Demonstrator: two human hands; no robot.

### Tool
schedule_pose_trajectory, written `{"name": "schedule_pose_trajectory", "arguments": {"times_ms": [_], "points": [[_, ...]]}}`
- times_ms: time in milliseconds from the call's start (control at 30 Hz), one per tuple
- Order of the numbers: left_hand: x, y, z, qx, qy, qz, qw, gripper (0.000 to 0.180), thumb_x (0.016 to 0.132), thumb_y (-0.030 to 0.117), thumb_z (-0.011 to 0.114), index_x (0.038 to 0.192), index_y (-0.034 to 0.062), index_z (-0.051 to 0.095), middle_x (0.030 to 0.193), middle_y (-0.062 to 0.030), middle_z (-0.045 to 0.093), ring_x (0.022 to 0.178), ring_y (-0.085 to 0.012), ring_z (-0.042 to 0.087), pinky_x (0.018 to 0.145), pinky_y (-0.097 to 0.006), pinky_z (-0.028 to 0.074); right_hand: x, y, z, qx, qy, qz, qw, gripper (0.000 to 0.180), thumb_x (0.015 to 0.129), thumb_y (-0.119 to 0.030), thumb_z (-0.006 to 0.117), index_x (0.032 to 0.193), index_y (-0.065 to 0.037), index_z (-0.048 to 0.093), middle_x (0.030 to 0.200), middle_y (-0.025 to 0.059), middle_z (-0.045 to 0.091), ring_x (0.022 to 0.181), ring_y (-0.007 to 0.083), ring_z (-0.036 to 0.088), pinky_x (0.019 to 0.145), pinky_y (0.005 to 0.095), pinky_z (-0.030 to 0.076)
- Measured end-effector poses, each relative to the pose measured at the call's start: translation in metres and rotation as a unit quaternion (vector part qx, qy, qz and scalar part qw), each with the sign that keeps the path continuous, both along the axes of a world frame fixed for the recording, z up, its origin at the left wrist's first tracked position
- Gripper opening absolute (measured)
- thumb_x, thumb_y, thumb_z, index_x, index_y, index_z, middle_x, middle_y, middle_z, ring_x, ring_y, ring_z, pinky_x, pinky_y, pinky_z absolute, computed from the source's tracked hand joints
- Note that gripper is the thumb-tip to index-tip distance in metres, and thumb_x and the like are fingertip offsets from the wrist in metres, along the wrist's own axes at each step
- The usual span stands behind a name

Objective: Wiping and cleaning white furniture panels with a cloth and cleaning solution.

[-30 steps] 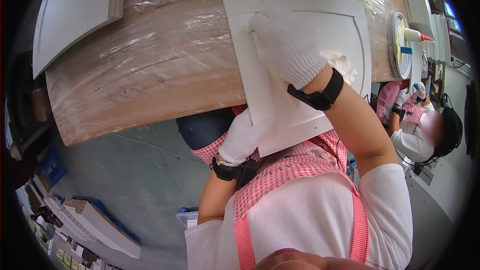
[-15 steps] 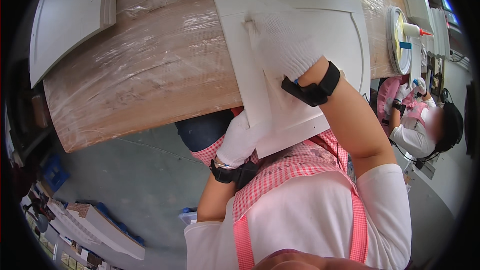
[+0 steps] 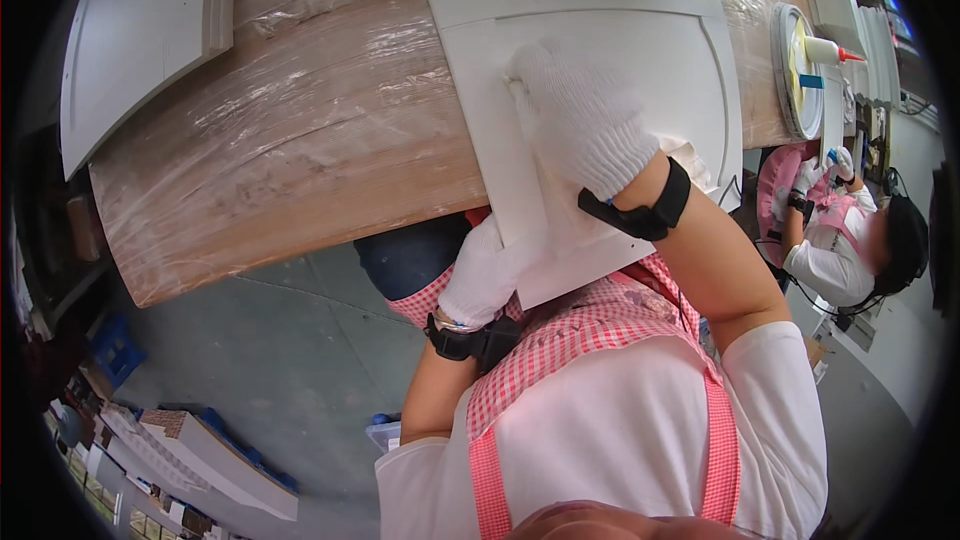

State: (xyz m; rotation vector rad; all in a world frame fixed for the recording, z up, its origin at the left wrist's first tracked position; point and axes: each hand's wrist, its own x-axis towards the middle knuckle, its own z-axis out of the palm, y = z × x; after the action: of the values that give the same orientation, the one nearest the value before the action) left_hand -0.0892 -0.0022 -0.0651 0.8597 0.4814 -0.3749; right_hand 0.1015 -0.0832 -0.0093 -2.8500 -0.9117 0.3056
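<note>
A white panel door (image 3: 640, 50) with a raised frame lies on the table, its near edge jutting toward my apron. My left hand (image 3: 487, 272), in a white knit glove, grips the panel's near left edge; the fingers are partly hidden. Over the panel's middle, my right hand (image 3: 585, 120) is closed in the same kind of glove and pressed down. An off-white cloth (image 3: 690, 162) hangs from under it and spreads across the panel, mostly covered by the hand and wrist. Black bands circle both wrists.
Clear plastic film covers the wooden table (image 3: 290, 140). Another white panel (image 3: 140, 30) with a round hole rests at its left end. On the right, a round tub (image 3: 797, 110) bears a white bottle (image 3: 822, 51) with a red tip. A co-worker (image 3: 835, 240) works beyond it.
My right hand has slid down the panel toward me, the cloth moving with it. The left hand keeps its place at the edge.
</note>
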Motion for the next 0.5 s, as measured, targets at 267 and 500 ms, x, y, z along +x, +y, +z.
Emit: {"name": "schedule_pose_trajectory", "arguments": {"times_ms": [267, 500], "points": [[-0.005, -0.008, -0.004, -0.061, 0.013, 0.025, 0.998, 0.044, 0.104, 0.031, 0.061, 0.134, -0.0009, 0.058, 0.120, -0.0052, 0.068, 0.106, -0.0129, 0.064, 0.092, -0.030, 0.053, 0.043, 0.019, -0.026, 0.100, -0.048, 0.024, 0.994, 0.016, 0.085, -0.012, 0.066, 0.095, -0.003, 0.073, 0.087, 0.0213, 0.070, 0.082, 0.0383, 0.070, 0.069, 0.0446, 0.058], [-0.006, -0.021, 0.011, -0.152, 0.068, 0.179, 0.970, 0.075, 0.106, 0.061, 0.040, 0.147, -0.0017, 0.047, 0.138, -0.0136, 0.061, 0.125, -0.0248, 0.061, 0.103, -0.039, 0.052, -0.049, -0.018, 0.033, -0.014, 0.018, 0.175, 0.984, 0.009, 0.082, -0.013, 0.063, 0.087, -0.008, 0.068, 0.091, 0.0118, 0.065, 0.084, 0.0316, 0.068, 0.076, 0.0424, 0.055]]}}
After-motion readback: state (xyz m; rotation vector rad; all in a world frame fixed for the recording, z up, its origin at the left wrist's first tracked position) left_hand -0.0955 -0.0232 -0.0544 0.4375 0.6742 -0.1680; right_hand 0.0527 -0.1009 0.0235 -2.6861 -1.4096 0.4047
